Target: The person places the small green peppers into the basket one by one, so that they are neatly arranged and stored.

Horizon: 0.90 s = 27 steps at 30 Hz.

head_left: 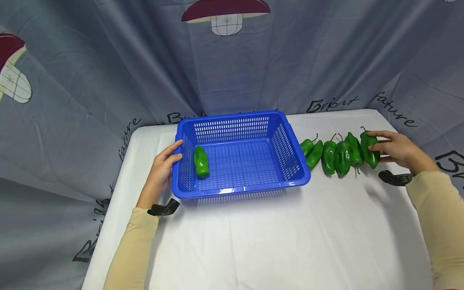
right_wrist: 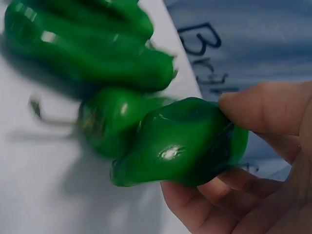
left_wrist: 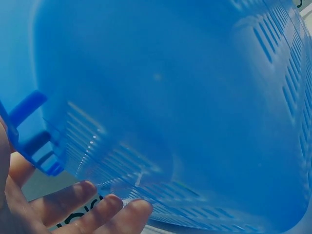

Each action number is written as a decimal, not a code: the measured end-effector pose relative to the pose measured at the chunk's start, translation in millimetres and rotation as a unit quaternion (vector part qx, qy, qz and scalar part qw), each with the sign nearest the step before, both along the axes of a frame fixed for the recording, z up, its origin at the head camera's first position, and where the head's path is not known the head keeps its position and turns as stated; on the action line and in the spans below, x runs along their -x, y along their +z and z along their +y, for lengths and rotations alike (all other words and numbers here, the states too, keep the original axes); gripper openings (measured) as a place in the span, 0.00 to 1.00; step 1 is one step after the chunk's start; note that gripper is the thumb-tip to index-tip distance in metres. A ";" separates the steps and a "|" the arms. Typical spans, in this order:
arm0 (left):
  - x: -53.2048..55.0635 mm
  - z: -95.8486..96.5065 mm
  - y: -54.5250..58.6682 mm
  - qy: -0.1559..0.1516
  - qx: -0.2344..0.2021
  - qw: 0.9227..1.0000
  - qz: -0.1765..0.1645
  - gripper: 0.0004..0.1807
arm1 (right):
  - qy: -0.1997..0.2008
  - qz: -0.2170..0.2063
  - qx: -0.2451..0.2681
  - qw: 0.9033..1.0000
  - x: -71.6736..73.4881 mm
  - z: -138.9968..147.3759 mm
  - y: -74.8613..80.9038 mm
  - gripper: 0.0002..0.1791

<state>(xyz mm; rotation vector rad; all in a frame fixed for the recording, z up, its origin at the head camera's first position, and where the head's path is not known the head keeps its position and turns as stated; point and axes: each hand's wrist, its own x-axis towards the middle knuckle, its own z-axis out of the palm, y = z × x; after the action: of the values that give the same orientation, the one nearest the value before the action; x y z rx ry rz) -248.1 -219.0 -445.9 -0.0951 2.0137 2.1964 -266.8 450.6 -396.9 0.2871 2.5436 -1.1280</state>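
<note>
A blue plastic basket (head_left: 239, 191) with slotted walls stands on the white table. My left hand (head_left: 161, 167) holds its left rim, and in the left wrist view several fingers (left_wrist: 129, 217) reach along the outside of the wall. One green pepper (head_left: 201, 163) lies inside the basket, near its left wall. At the far right my right hand (head_left: 395, 149) pinches another green pepper (right_wrist: 180, 146) between thumb and fingers. This pepper is the rightmost of a row and overlaps its neighbour (right_wrist: 109, 117) in the right wrist view.
Several more green peppers (head_left: 342, 157) lie side by side between the basket and my right hand, the leftmost (head_left: 307, 146) partly behind the basket's right wall. A grey printed curtain (head_left: 232, 72) hangs around the white table (head_left: 253, 241). Black cameras (head_left: 395, 178) sit on both wrists.
</note>
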 end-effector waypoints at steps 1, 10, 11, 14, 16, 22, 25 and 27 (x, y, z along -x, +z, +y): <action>0.0 0.0 0.1 0.000 -0.001 1.000 0.000 0.29 | 0.000 0.004 0.001 1.000 0.8 -3.6 3.2 0.26; -0.4 -2.4 -1.4 0.000 0.002 1.000 -0.004 0.29 | 0.007 0.028 0.067 0.997 11.4 -51.2 26.1 0.33; -0.5 -2.6 -1.4 0.001 0.002 1.000 -0.004 0.29 | 0.009 0.031 0.075 0.997 12.8 -58.2 28.5 0.33; -0.7 -2.3 -1.0 0.002 0.001 1.000 -0.003 0.29 | 0.018 0.038 0.089 0.995 17.5 -79.1 35.4 0.35; -0.8 -1.8 -0.6 0.002 -0.001 1.000 -0.002 0.29 | 0.026 0.041 0.088 0.995 20.3 -92.2 39.9 0.36; -0.3 -1.2 0.0 0.003 0.002 1.000 0.000 0.29 | 0.048 0.033 0.077 0.995 28.9 -127.4 54.4 0.38; 0.1 -1.2 -0.2 0.004 0.003 1.000 -0.001 0.29 | 0.059 0.029 0.072 0.995 31.7 -143.7 61.5 0.39; 0.4 -0.8 -0.3 0.005 0.003 1.000 -0.002 0.29 | 0.064 0.027 0.074 0.995 33.1 -154.2 65.2 0.38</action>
<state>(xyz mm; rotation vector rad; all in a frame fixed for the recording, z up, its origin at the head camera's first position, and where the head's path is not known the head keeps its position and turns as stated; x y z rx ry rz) -248.5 -219.9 -446.3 -0.1089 2.0220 2.1945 -299.9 296.4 -331.7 0.0547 2.4677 -1.2823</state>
